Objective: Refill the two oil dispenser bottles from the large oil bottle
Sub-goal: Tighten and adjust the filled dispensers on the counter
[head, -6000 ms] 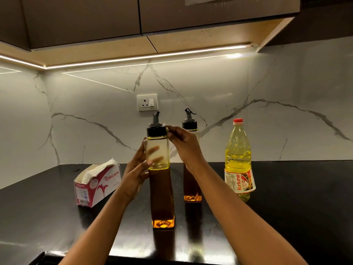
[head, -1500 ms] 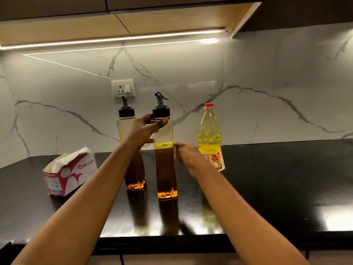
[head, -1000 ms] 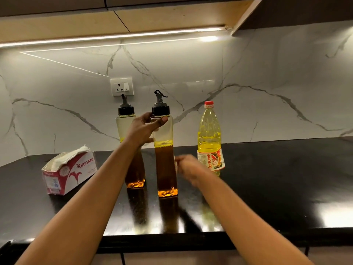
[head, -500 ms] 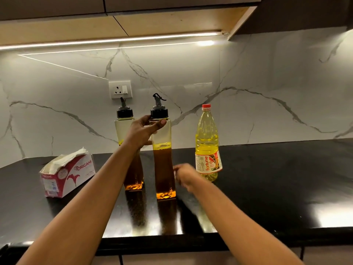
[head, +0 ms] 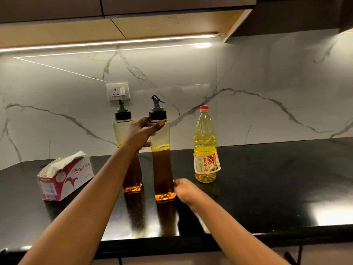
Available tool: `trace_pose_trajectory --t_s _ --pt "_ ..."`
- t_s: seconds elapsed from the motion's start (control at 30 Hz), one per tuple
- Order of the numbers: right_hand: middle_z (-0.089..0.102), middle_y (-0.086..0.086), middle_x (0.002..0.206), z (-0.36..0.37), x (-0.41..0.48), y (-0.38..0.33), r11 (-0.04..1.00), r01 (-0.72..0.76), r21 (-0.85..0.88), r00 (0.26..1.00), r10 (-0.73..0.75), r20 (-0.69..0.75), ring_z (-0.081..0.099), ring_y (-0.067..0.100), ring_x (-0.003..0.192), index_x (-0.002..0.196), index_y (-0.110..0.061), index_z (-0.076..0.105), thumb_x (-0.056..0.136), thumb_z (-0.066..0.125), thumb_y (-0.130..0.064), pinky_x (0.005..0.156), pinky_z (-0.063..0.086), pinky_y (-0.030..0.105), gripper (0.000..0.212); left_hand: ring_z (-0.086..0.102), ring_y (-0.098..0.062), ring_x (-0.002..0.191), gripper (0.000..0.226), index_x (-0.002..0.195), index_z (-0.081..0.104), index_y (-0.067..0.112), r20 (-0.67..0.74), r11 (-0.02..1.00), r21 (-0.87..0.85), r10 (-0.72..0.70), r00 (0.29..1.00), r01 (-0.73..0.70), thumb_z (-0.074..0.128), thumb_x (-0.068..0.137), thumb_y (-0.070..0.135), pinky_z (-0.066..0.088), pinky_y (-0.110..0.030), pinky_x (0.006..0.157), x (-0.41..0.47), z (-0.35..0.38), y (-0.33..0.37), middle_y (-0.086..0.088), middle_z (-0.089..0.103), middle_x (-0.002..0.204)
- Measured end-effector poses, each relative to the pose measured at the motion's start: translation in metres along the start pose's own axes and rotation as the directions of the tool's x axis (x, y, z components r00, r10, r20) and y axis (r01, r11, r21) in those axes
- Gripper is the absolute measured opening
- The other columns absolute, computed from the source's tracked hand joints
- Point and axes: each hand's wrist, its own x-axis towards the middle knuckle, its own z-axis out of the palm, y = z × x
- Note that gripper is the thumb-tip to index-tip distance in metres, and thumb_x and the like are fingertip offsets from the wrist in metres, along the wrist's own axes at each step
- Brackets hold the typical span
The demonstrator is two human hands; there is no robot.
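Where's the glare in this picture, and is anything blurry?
Head view: the light strip glares white and mirrors off the counter at right; head view, the right hand at the base of the near dispenser is slightly motion-blurred, while the left hand gripping its top looks sharp.

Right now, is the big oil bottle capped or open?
Capped. The big oil bottle stands upright on the counter with its red cap seated on the neck.
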Motion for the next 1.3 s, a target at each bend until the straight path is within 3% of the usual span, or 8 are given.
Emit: trace_pose_trajectory --t_s 0.1,0.3,0.47,0.6,0.8,0.93,1.17,1.3 --pt "0.064 0.005 0.11 -0.032 -0.007 -0.06 0.958 0.209 0.198 0.974 -0.186 -0.129 0.06 0.012 0.089 0.124 -0.019 0.056 0.1 0.039 -0.017 0.07 0.051 0.029 0.029 0.061 -0.019 0.104 0.044 0.115 0.056 0.027 -0.012 1.0 0.009 0.001 1.0 -0.001 0.069 0.077 0.043 0.054 -0.031 0.063 0.0 0.0 0.0 0.002 0.061 0.106" --pt "0.058 0.006 0.121 -0.057 -0.018 -0.113 0.882 0.47 -0.027 0.841 -0.456 -0.291 0.058 0.013 0.089 0.141 -0.025 0.04 0.1 0.034 -0.009 0.068 0.049 0.019 0.044 0.062 -0.016 0.1 0.043 0.12 0.055 0.024 -0.016 0.998 0.056 0.001 1.0 0.0 0.067 0.082 0.04 0.052 -0.027 0.058 0.002 -0.002 -0.002 0.004 0.061 0.104" --pt "0.061 0.003 0.117 -0.004 -0.022 -0.012 0.988 0.139 -0.064 0.99 -0.14 -0.005 0.058 0.015 0.093 0.128 -0.027 0.053 0.094 0.039 -0.009 0.071 0.051 0.026 0.041 0.061 -0.016 0.099 0.039 0.114 0.054 0.026 -0.002 1.0 0.006 -0.009 1.0 0.009 0.068 0.08 0.039 0.053 -0.027 0.059 0.002 0.001 -0.001 0.004 0.06 0.101" --pt "0.066 0.006 0.105 0.002 0.006 0.002 0.987 -0.08 -0.14 0.996 0.073 -0.057 0.061 0.02 0.092 0.108 -0.01 0.065 0.089 0.044 -0.01 0.081 0.051 0.033 0.028 0.06 -0.016 0.098 0.038 0.113 0.053 0.026 -0.003 1.0 0.005 -0.008 1.0 0.008 0.067 0.08 0.038 0.054 -0.03 0.062 -0.001 0.001 0.002 0.004 0.059 0.099" --pt "0.061 0.004 0.098 -0.056 -0.005 -0.084 0.959 0.224 0.176 0.972 -0.206 -0.113 0.052 0.012 0.087 0.117 -0.01 0.06 0.098 0.039 -0.01 0.076 0.043 0.027 0.028 0.061 -0.014 0.099 0.032 0.108 0.054 0.032 -0.009 0.999 0.036 -0.006 1.0 0.007 0.068 0.081 0.04 0.052 -0.028 0.059 0.002 0.0 -0.001 0.005 0.059 0.105" --pt "0.058 0.005 0.11 -0.073 -0.004 -0.119 0.894 0.446 0.047 0.876 -0.425 -0.228 0.049 0.006 0.079 0.134 -0.017 0.048 0.1 0.034 -0.011 0.064 0.041 0.019 0.038 0.061 -0.018 0.106 0.029 0.111 0.055 0.028 0.056 0.997 0.01 -0.074 0.996 0.074 0.065 0.085 0.036 0.054 -0.034 0.068 0.005 -0.007 0.001 0.006 0.061 0.111" --pt "0.063 0.001 0.121 0.014 0.015 0.003 1.0 -0.017 -0.001 0.999 0.017 0.039 0.058 0.02 0.109 0.126 -0.03 0.055 0.09 0.045 -0.016 0.097 0.047 0.04 0.04 0.055 -0.026 0.12 0.06 0.105 0.057 0.031 0.168 0.962 -0.206 -0.143 0.975 0.177 0.08 0.054 0.055 0.053 -0.048 0.082 0.002 -0.012 0.001 0.003 0.059 0.119" --pt "0.067 0.0 0.108 0.009 0.003 -0.011 0.983 -0.013 0.181 1.0 0.014 -0.005 0.061 0.022 0.104 0.12 -0.024 0.06 0.091 0.042 -0.011 0.097 0.048 0.04 0.036 0.057 -0.022 0.109 0.101 0.128 0.054 0.017 -0.051 0.987 0.143 -0.071 0.996 0.077 0.078 0.045 0.07 0.056 -0.046 0.084 0.005 0.0 0.004 -0.003 0.06 0.117"
